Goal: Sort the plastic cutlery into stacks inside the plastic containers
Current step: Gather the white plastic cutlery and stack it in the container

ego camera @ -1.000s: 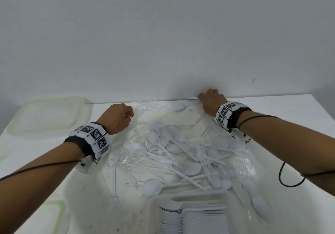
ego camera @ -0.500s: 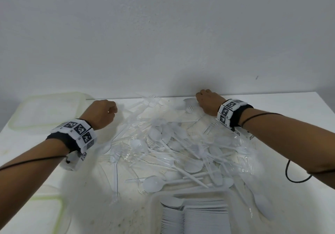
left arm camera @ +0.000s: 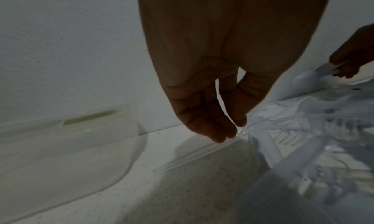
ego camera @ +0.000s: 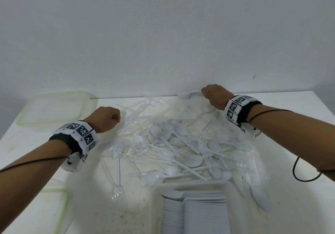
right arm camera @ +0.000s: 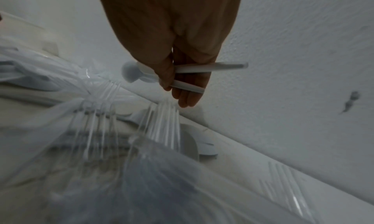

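Observation:
A loose pile of white spoons and clear forks [ego camera: 181, 143] covers the middle of the white table. At the front stands a clear container [ego camera: 155, 206] that holds stacked white spoons [ego camera: 195, 213]. My right hand [ego camera: 204, 93] is at the pile's far edge by the wall and grips two white spoons [right arm camera: 212, 66], their bowls [right arm camera: 131, 74] pointing left. My left hand [ego camera: 116, 116] is at the pile's left edge. In the left wrist view its fingertips [left arm camera: 214, 136] and thumb pinch the end of a clear utensil handle [left arm camera: 198, 154] that slopes down onto the table.
A clear lid with a green seal [ego camera: 54, 107] lies at the back left against the wall. Another green-rimmed lid or container [ego camera: 54, 206] sits at the front left corner. Stray clear forks [ego camera: 117, 179] lie left of the spoon container. The wall [ego camera: 163, 34] bounds the table's far edge.
My left hand has drawn to the left, away from the pile. My right hand has stayed at the wall edge with the spoons in it.

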Demonstrator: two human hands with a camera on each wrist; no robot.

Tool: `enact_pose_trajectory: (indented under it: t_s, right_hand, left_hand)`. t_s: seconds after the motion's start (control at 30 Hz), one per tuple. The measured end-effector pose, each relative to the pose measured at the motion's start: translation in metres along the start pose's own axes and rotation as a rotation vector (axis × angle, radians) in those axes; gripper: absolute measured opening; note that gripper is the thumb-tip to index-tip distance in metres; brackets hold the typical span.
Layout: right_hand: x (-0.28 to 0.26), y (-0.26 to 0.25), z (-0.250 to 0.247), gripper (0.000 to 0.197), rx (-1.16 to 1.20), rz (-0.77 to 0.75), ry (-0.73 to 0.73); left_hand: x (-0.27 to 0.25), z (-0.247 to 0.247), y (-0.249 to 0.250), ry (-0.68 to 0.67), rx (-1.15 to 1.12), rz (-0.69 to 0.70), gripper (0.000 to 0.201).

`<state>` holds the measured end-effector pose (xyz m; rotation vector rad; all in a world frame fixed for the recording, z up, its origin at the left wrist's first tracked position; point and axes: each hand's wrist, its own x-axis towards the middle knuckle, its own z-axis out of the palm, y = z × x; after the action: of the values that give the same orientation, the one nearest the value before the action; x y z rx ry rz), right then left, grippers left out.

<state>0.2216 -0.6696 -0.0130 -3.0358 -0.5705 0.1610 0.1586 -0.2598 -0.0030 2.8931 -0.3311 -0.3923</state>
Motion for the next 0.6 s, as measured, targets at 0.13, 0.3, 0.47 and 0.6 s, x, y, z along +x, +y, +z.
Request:
enact_pose_trajectory:
  t_s: [0.13, 0.3, 0.47, 0.6]
  right_hand:
    - [-0.015, 0.000, -0.011, 0.015, -0.009, 0.029, 0.083]
    - [-0.042, -0.002, -0.017, 0.013, 0.064, 0.066, 0.138]
    - [-0.071, -0.001, -0.018, 0.019, 0.150, 0.114, 0.103]
    - [-0.088, 0.000, -0.016, 0.017, 0.166, 0.159, 0.077]
  left_hand:
    - [-0.011, 0.007, 0.004, -0.151, 0.055, 0.049, 0.035]
    - [-0.018, 0.018, 0.007, -0.048, 0.067, 0.063, 0.015]
    - [-0.014, 0.022, 0.007, -0.061, 0.134, 0.034, 0.028]
    - [-0.015, 0.026, 0.000, -0.048, 0.219, 0.086, 0.027]
